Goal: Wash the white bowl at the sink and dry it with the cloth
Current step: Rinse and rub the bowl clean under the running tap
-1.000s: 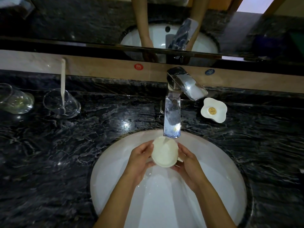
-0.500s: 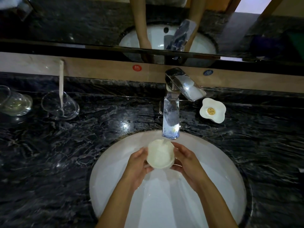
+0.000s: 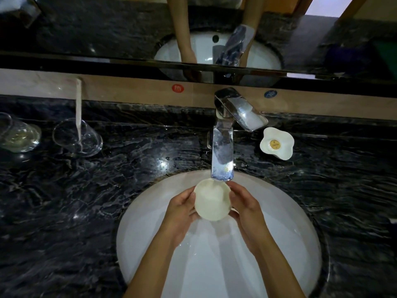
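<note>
Bowl held under the tap, both hands cupping it

The left hand (image 3: 182, 209) and right hand (image 3: 245, 209) curled round the white bowl (image 3: 212, 199) from either side, holding it over the sink (image 3: 290, 229) just below the faucet (image 3: 222, 155). Over the last second the bowl had shifted slightly left and farther under the spout, its mouth tipped up, which suggested rinsing was underway; drying had not begun and no cloth was visible. Around the basin lay a dark marbled desk (image 3: 96, 201): a small flower-shaped dish (image 3: 276, 143) to the right, two glass tumblers (image 3: 77, 137) far left, and a mirror (image 3: 107, 29) behind.
</note>
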`<state>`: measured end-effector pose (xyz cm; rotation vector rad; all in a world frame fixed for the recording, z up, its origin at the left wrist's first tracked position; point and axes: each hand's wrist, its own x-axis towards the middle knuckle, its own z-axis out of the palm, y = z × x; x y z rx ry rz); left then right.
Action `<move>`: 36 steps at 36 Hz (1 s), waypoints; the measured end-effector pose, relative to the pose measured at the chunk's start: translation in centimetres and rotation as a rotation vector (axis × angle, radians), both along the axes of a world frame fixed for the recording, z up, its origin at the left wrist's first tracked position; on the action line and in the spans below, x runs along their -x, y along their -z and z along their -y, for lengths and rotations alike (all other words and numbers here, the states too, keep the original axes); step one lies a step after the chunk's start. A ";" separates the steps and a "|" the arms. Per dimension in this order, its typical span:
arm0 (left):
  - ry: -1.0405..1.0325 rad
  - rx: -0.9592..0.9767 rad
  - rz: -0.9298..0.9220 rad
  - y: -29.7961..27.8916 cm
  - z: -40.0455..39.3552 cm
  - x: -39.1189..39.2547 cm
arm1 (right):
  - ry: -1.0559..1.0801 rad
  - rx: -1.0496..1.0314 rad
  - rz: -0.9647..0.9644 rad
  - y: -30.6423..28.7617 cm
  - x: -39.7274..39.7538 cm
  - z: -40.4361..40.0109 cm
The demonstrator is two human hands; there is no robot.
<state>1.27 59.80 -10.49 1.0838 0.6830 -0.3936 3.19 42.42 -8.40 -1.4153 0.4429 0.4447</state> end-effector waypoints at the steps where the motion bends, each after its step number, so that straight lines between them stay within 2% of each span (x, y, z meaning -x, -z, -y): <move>1: -0.009 0.011 -0.029 0.1 0.0 0.0 | -0.010 0.017 -0.007 -0.1 -0.2 0.0; 4: -0.018 0.046 -0.088 0.6 0.0 -0.1 | -0.030 0.056 -0.061 -0.3 -0.6 -0.1; 7: 0.001 0.065 -0.049 0.4 -0.2 -0.2 | -0.040 0.060 -0.151 0.0 -0.8 -0.1; 10: 0.034 -0.008 -0.001 0.1 -0.3 -0.3 | -0.012 -0.032 -0.221 0.4 -0.6 -0.2; 15: 0.024 -0.067 0.035 0.2 -0.4 -0.3 | 0.069 -0.113 -0.165 1.0 0.2 0.0; 21: -0.033 0.135 -0.063 1.3 -0.6 0.3 | -0.023 -0.027 -0.089 0.4 0.0 0.4; 24: -0.037 0.262 -0.137 1.5 -0.7 0.6 | -0.047 0.031 -0.119 0.1 -0.4 0.5; 27: -0.046 0.311 -0.153 1.4 -0.8 0.8 | -0.063 0.061 -0.165 0.4 -0.5 0.7; 33: 0.037 0.129 -0.100 1.2 -0.9 0.9 | -0.092 0.051 -0.187 0.7 -0.1 1.0; 36: 0.046 0.105 -0.070 0.8 -0.7 0.8 | -0.133 0.093 -0.157 -0.1 -0.3 1.2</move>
